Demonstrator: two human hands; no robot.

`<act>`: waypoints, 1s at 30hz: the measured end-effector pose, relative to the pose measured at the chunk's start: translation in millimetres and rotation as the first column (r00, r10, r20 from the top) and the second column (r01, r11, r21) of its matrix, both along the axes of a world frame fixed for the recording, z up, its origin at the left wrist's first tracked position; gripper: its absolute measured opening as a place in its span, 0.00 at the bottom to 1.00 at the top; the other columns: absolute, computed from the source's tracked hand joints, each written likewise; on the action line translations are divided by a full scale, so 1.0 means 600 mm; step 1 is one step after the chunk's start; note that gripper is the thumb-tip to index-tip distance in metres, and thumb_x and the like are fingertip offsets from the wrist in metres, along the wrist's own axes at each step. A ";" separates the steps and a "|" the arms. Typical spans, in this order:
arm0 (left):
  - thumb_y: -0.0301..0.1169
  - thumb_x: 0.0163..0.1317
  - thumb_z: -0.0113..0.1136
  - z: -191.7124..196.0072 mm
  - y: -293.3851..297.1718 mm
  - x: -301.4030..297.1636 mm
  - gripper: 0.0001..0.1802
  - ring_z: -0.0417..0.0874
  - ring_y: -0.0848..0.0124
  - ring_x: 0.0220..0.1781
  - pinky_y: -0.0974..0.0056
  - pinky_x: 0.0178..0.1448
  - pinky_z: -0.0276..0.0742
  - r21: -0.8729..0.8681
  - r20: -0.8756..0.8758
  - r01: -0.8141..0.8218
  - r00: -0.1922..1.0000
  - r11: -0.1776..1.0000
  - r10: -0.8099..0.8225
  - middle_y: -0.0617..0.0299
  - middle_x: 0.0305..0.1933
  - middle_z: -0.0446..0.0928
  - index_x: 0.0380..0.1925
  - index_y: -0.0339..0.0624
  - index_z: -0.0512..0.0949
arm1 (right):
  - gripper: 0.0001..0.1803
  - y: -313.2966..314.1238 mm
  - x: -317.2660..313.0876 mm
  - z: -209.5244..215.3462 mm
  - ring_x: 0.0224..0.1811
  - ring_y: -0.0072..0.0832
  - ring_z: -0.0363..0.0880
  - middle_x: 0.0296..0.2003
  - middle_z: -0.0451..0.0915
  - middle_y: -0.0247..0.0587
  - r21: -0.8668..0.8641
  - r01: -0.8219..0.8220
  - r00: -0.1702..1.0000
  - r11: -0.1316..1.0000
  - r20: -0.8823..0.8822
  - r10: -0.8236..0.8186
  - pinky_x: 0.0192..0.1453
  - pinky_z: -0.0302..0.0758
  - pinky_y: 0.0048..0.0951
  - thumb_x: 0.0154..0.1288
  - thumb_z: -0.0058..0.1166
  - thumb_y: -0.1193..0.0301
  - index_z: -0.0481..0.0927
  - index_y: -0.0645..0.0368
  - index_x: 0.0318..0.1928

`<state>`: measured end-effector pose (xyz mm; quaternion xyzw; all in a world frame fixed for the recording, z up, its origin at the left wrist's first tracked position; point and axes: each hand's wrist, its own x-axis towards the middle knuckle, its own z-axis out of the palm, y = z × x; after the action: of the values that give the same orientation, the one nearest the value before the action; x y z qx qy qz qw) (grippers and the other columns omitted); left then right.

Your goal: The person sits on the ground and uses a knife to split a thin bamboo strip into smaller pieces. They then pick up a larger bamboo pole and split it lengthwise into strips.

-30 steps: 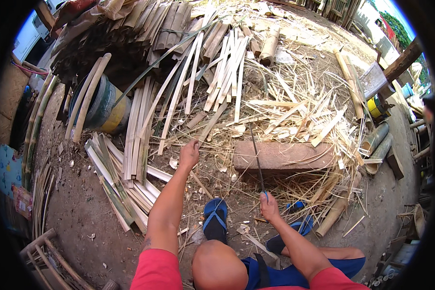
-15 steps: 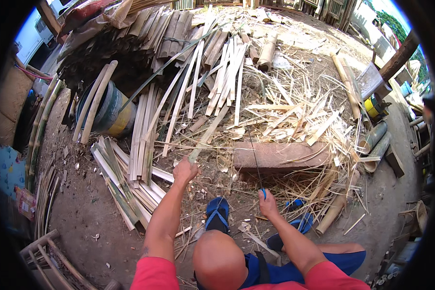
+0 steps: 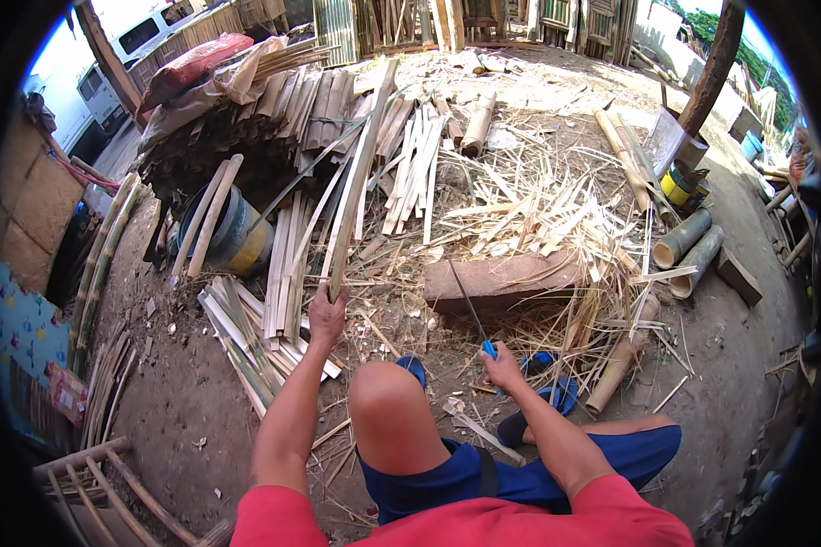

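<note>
My left hand is closed around the lower end of a long bamboo slat, which slants up and away over the pile behind it. In my right hand is the blue handle of a long, thin-bladed knife. The blade points forward and slightly left, its tip in front of the left part of a brown wooden block. Slat and knife are apart. My bent left knee sits between the two forearms.
Pale split strips and shavings lie beyond the block. Bundled slats rest left of my left hand, near a dark bucket with a yellow band. Bamboo poles lie right. A wooden rack stands lower left.
My left hand has moved left, and the slat now stands higher and steeper, showing more length. The knife has swung its tip leftward. My view has tilted up.
</note>
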<state>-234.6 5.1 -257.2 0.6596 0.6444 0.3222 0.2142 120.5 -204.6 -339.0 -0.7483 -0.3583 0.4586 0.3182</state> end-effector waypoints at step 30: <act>0.35 0.73 0.51 0.489 -0.067 0.410 0.12 0.66 0.69 0.32 0.59 0.40 0.67 0.759 0.474 0.010 0.676 0.651 -0.564 0.59 0.33 0.65 0.38 0.38 0.65 | 0.17 -0.015 -0.001 0.478 0.28 0.38 0.84 0.29 0.80 0.49 0.711 -0.168 0.966 0.682 0.257 -0.029 0.33 0.78 0.41 0.74 0.48 0.73 0.64 0.61 0.59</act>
<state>11.6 -34.8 36.5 0.6246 0.2222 0.7164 0.2171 120.1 -213.5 -52.4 -0.5971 -0.5758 0.1936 0.5239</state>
